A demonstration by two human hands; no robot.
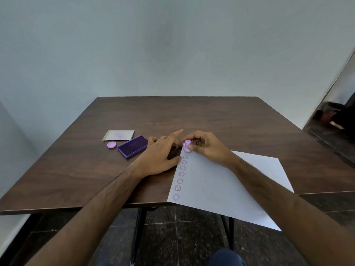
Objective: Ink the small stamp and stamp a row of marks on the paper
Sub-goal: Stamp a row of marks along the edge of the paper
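My right hand (207,147) pinches a small lilac stamp (187,146) and holds it down on the far left corner of a white paper (226,185). A row of several purple smiley marks (181,174) runs along the paper's left edge, from its near corner up to the stamp. My left hand (158,157) lies flat on the table beside that edge, fingers spread, thumb touching the paper. The open purple ink pad (133,146) sits just left of my left hand.
The ink pad's clear lid (118,135) and a lilac stamp cap (111,145) lie on the dark wooden table (192,116), left of the pad. The paper's near part overhangs the table's front edge. A wall stands behind the table; a dark doorway opens at right.
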